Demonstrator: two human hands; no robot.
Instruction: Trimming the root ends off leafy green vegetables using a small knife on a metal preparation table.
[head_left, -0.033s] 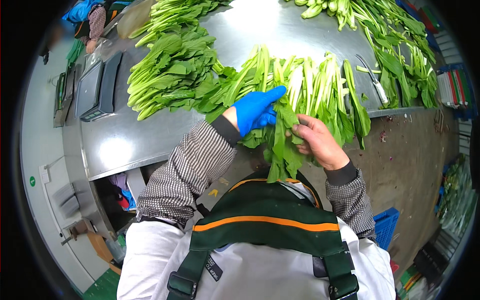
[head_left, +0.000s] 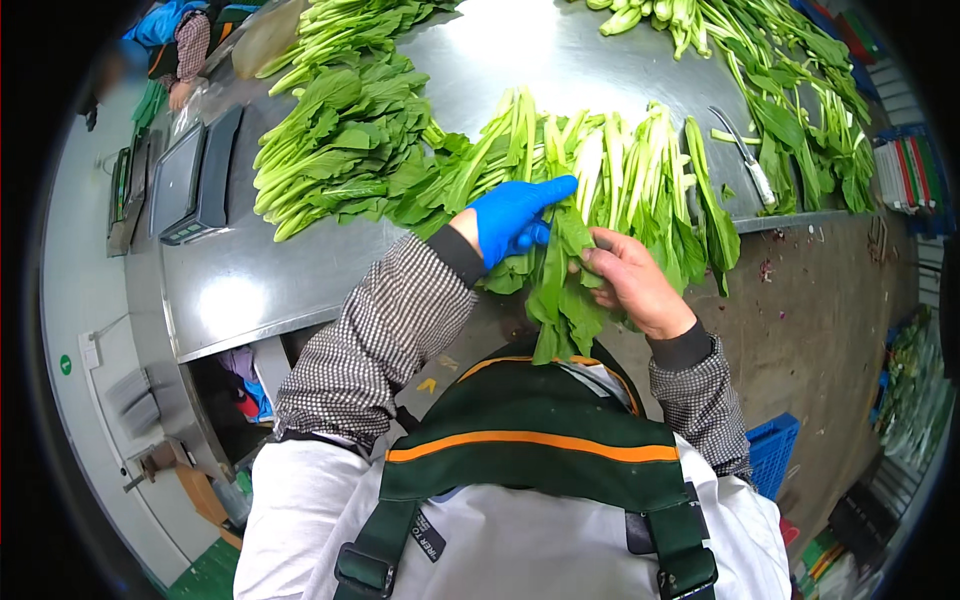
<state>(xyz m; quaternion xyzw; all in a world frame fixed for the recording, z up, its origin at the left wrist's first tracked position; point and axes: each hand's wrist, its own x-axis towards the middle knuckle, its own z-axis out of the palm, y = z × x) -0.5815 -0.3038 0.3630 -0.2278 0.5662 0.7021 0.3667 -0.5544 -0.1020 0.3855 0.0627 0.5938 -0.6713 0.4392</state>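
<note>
Shiny metal made up the worktable [head_left: 300,265], glare whitening patches of its top, and the person faced its near edge. There the blue-gloved left hand [head_left: 505,222] had its fingers curled on the upper part of a leafy bunch [head_left: 562,300], thumb stretched across it, though the far side of that grip was hidden. The bare right hand [head_left: 640,285] pinched a leaf of the same bunch between thumb and fingers, just below and to the right of the other. The bunch hung leaf-end down before the green apron [head_left: 530,412], one hand apparently steadying it while the other got at the loose leaves. Just beyond, a row of greens [head_left: 650,190] lay with pale stalks pointing away and leaves toward the body, presumably for easy reach. A curved-bladed knife [head_left: 761,183] rested to the right, apart from both hands, which seemed to leave them free. To the left lay a larger pile [head_left: 340,140], near a grey scale-like device [head_left: 212,180]. Farther off at upper left, a co-worker's hand [head_left: 180,95] showed; on the right, a brown floor [head_left: 820,300] stretched behind a blue crate [head_left: 773,450].
</note>
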